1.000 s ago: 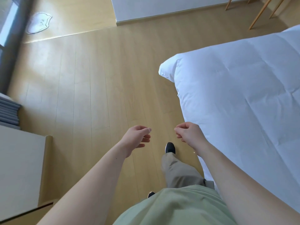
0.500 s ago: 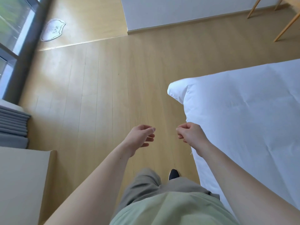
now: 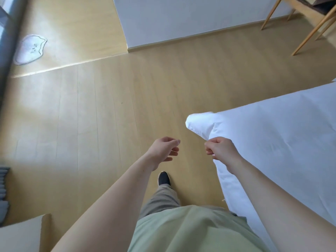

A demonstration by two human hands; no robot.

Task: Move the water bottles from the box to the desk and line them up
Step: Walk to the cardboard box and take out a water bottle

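No water bottle, box or desk top shows in this view. My left hand hangs in front of me over the wooden floor, fingers loosely curled and apart, holding nothing. My right hand is beside it, close to the corner of the white bed, its fingers curled in with nothing in them. Both forearms reach forward from the bottom of the view.
A white bed fills the right side. Wooden furniture legs stand at the far right by a white wall. A cat-shaped mat lies far left. A pale cabinet corner sits at the lower left.
I have walked forward and turned to the right: the bed slid right and down, the wall and wooden legs came closer. My hands keep the same pose.
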